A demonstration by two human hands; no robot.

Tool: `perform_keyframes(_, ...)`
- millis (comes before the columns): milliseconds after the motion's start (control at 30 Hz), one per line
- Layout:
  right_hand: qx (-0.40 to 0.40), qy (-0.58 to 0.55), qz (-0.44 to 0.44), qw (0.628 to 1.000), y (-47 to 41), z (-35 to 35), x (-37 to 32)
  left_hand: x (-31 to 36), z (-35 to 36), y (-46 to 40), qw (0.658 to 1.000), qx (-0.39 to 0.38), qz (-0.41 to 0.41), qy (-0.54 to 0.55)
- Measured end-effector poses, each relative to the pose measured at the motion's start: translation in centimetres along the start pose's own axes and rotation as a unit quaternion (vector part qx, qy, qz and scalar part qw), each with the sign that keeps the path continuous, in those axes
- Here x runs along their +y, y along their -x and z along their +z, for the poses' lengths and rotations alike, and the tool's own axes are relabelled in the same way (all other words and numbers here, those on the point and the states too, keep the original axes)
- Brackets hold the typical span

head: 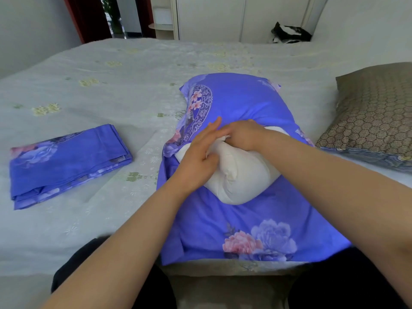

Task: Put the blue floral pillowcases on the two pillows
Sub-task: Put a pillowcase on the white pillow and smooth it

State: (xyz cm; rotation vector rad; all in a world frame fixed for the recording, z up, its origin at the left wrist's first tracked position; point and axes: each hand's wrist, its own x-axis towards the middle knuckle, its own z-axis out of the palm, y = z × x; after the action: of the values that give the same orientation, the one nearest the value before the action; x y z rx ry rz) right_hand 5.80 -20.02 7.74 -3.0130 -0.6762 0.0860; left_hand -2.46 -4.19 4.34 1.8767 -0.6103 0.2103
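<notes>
A white pillow point(243, 175) lies half inside a blue floral pillowcase point(243, 103) in the middle of the bed; its near end bulges out over the case's loose lower flap point(223, 221). My left hand point(198, 157) rests on the pillow's left side, fingers stretched toward the case's opening. My right hand point(245, 134) is closed on the edge of the case's opening at the top of the pillow. A second blue floral pillowcase point(66, 161) lies folded on the bed to the left. A second pillow point(374, 112) in a brown honeycomb cover sits at the right.
The bed point(100, 85) has a pale sheet with small yellow-green flowers. A black and white object point(289, 33) lies at the far edge by the headboard. White cupboards and a dark red curtain stand behind. My dark-clothed legs are at the bed's near edge.
</notes>
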Motion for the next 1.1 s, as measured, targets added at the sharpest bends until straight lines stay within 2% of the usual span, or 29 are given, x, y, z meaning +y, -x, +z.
perform_keyframes(67,-0.033,-0.051,-0.003,0.998,-0.5,0.0,0.4,1.2,0.3,-0.4,0.999,-0.021,-0.009,0.030)
perform_keyframes(167,-0.061,-0.131,-0.014,0.989,-0.8,0.4,1.4,0.4,0.8,-0.2,0.982,-0.137,0.016,-0.130)
perform_keyframes(233,-0.054,-0.194,0.009,0.979,-0.8,0.6,1.9,-0.3,0.6,0.3,0.969,-0.176,0.031,-0.169)
perform_keyframes(333,-0.035,-0.214,0.016,0.976,-0.9,0.9,2.1,-1.0,0.4,1.0,0.952,-0.224,0.010,-0.210)
perform_keyframes(500,-0.028,-0.216,0.014,0.976,-1.1,0.9,2.5,-3.2,1.8,2.1,0.915,-0.181,0.106,-0.345)
perform_keyframes(633,-0.007,-0.231,0.022,0.973,-1.2,1.2,2.9,-5.0,3.1,1.9,0.908,-0.090,0.168,-0.372)
perform_keyframes(700,0.036,-0.261,0.050,0.963,-1.1,1.6,3.2,-5.0,3.2,1.5,0.909,-0.048,0.182,-0.372)
perform_keyframes(767,0.123,-0.293,0.095,0.943,-0.6,2.3,3.3,-4.8,3.2,1.0,0.904,-0.042,0.182,-0.386)
perform_keyframes(867,0.299,-0.277,0.137,0.903,1.5,2.7,3.0,-4.3,2.8,-0.2,0.923,-0.085,0.131,-0.351)
perform_keyframes(967,0.469,-0.255,0.106,0.839,4.4,3.0,3.0,-4.2,1.9,-1.8,0.957,-0.129,0.049,-0.257)
perform_keyframes(1033,0.523,-0.216,0.117,0.816,6.6,4.1,2.9,-3.6,1.0,-3.1,0.966,-0.119,0.013,-0.231)
perform_keyframes(1100,0.506,-0.204,0.143,0.826,9.0,6.1,2.4,-2.9,0.2,-4.5,0.965,-0.125,-0.045,-0.225)
